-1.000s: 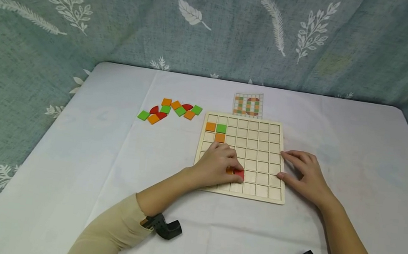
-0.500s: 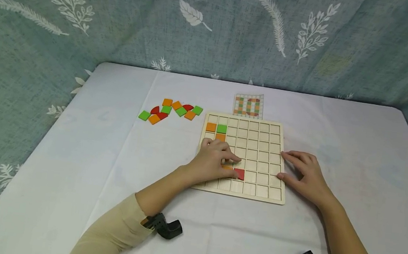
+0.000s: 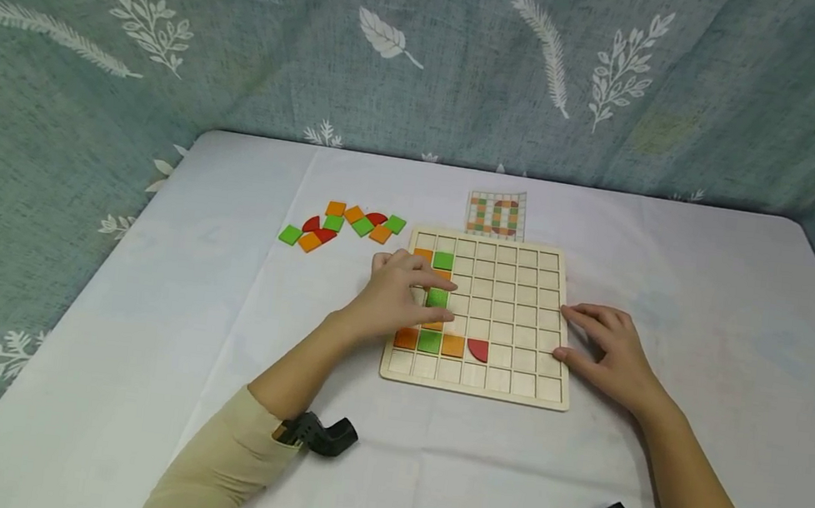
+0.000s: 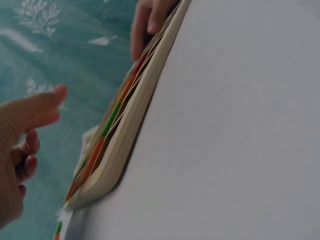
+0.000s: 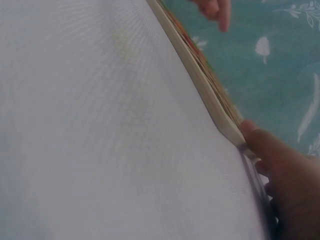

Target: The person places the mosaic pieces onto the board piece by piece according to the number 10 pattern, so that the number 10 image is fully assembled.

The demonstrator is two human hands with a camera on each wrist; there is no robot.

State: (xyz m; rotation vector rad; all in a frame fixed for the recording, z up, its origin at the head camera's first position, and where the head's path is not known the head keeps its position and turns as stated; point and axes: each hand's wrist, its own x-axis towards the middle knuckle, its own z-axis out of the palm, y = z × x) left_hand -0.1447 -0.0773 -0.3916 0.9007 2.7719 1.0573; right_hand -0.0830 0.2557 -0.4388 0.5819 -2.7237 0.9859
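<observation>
A wooden grid board lies on the table. My left hand hovers over its left columns in the head view, thumb and index finger apart with nothing between them. It partly hides orange and green square tiles there. Along a lower row sit an orange tile, a green tile, another orange tile and a red quarter-circle tile. My right hand rests at the board's right edge, its index finger and thumb touching the rim. In the right wrist view that thumb lies against the board's corner.
Several loose tiles, among them a green square and a red quarter-circle, lie left of the board. A small pattern card stands behind its far edge. White cloth covers the table; a leaf-print curtain hangs behind.
My left hand has let go of the red quarter-circle tile and moved up and left. That tile now lies uncovered in its cell. The right hand has stayed at the board's edge.
</observation>
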